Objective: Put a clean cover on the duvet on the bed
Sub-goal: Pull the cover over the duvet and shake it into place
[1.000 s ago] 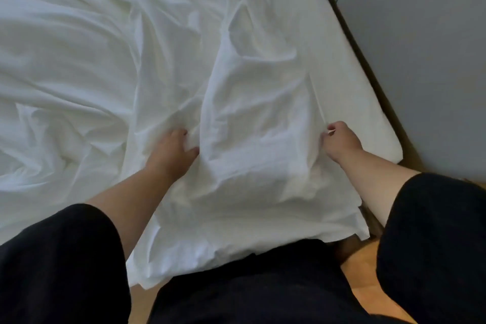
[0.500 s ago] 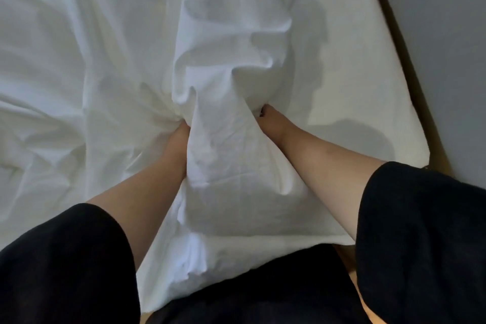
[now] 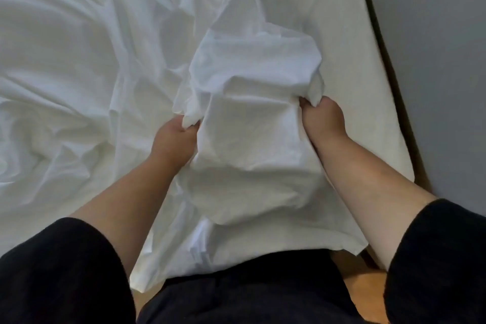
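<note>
A white duvet cover [image 3: 252,155] lies rumpled over the bed, bunched into a raised fold at the near right corner. My left hand [image 3: 175,138] grips a gathered edge of the cover on the left of that fold. My right hand [image 3: 322,117] grips the bunched cloth on the fold's right side. Both fists are closed around fabric, and the fingertips are buried in it. The cover's near edge hangs over the bed's end against my dark clothes. I cannot tell the duvet from the cover within the white folds.
The mattress [image 3: 363,102] in a white fitted sheet shows bare along the right edge. A grey wall [image 3: 441,87] runs close beside it, with a narrow gap. Wooden floor [image 3: 365,284] shows at my feet. Creased white bedding [image 3: 65,87] fills the left.
My hands have moved apart after being close together in the folds. The right hand has shifted right with a bunch of cloth, and the fold between them has widened.
</note>
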### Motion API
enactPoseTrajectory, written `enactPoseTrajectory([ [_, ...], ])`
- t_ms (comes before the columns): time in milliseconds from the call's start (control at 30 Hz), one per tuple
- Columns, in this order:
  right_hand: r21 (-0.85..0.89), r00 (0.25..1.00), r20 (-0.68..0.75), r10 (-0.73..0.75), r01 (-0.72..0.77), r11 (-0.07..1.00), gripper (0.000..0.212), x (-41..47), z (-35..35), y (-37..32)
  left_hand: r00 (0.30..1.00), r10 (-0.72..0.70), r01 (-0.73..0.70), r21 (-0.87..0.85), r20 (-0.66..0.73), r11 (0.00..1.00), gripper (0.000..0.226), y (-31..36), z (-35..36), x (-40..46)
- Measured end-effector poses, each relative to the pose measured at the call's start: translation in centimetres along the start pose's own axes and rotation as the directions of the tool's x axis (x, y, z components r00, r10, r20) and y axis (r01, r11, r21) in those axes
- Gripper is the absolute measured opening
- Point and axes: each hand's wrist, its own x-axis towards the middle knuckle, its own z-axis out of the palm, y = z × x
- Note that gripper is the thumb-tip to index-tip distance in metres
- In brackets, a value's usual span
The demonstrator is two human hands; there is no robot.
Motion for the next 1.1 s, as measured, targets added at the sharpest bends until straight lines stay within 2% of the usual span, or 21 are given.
enactPoseTrajectory([
  [100, -0.049, 0.998, 0.002, -0.065, 0.065, 0.997, 0.031, -0.6, -3.2, -1.0, 0.978, -0.043, 0.084, 0.199, -0.205, 0.976, 0.031, -3.6, -6.5, -1.6],
  [200, -0.163, 0.982, 0.030, -0.184, 0.186, 0.969, 0.029, -2.6, -5.4, -2.9, 0.961, 0.043, 0.080, 0.421, -0.274, 0.904, 0.030, -5.2, -13.8, -4.9],
  [300, -0.221, 0.961, 0.013, -0.277, 0.273, 0.936, 0.029, -4.4, -6.6, -5.2, 0.943, 0.044, 0.126, 0.476, -0.330, 0.870, 0.032, -5.8, -17.5, -6.7],
  [367, -0.284, 0.954, 0.013, -0.301, 0.292, 0.913, 0.029, -5.4, -6.6, -6.2, 0.948, 0.011, 0.159, 0.506, -0.317, 0.848, 0.028, -6.2, -17.5, -7.1],
  [433, -0.316, 0.963, -0.018, -0.268, 0.249, 0.916, 0.032, -6.2, -6.5, -6.2, 0.962, -0.057, 0.193, 0.521, -0.265, 0.832, 0.024, -7.2, -16.0, -7.0],
  [500, -0.256, 0.974, -0.071, -0.217, 0.192, 0.947, 0.028, -7.4, -7.1, -5.7, 0.972, -0.099, 0.195, 0.501, -0.211, 0.843, 0.022, -7.9, -14.1, -6.8],
  [600, -0.122, 0.961, -0.117, -0.252, 0.238, 0.963, 0.024, -9.7, -8.7, -5.7, 0.974, -0.110, 0.196, 0.492, -0.198, 0.849, 0.015, -8.2, -12.6, -6.2],
  [633, -0.061, 0.958, -0.066, -0.281, 0.277, 0.959, 0.023, -10.4, -9.0, -5.9, 0.971, -0.137, 0.219, 0.499, -0.195, 0.839, 0.013, -8.2, -12.7, -6.1],
  [700, 0.043, 0.930, 0.176, -0.322, 0.319, 0.947, 0.022, -11.5, -8.5, -6.1, 0.955, -0.227, 0.295, 0.528, -0.191, 0.796, 0.019, -8.6, -13.4, -6.0],
  [767, -0.104, 0.865, 0.439, -0.245, 0.320, 0.942, 0.024, -11.1, -7.2, -5.6, 0.921, -0.328, 0.389, 0.534, -0.210, 0.751, 0.030, -9.1, -14.1, -6.0],
  [833, -0.254, 0.853, 0.511, -0.107, 0.268, 0.929, 0.044, -9.9, -5.9, -4.6, 0.903, -0.359, 0.427, 0.581, -0.236, 0.693, 0.040, -8.8, -14.0, -6.2],
  [900, -0.214, 0.895, 0.443, -0.045, 0.154, 0.965, 0.060, -8.7, -4.7, -3.7, 0.938, -0.233, 0.346, 0.686, -0.256, 0.640, 0.050, -7.9, -13.1, -5.9],
  [967, -0.221, 0.926, 0.377, 0.020, 0.069, 0.973, 0.063, -7.5, -3.8, -2.8, 0.983, 0.029, 0.112, 0.716, -0.182, 0.689, 0.054, -6.4, -11.1, -5.0],
  [1033, -0.229, 0.929, 0.355, 0.105, -0.022, 0.973, 0.050, -5.8, -2.9, -1.7, 0.971, 0.237, -0.169, 0.644, -0.020, 0.746, 0.045, -4.1, -8.1, -4.1],
  [1100, -0.154, 0.925, 0.349, 0.152, -0.103, 0.983, 0.050, -4.2, -2.4, -0.7, 0.941, 0.328, -0.325, 0.491, 0.082, 0.809, 0.034, -1.2, -4.8, -3.9],
])
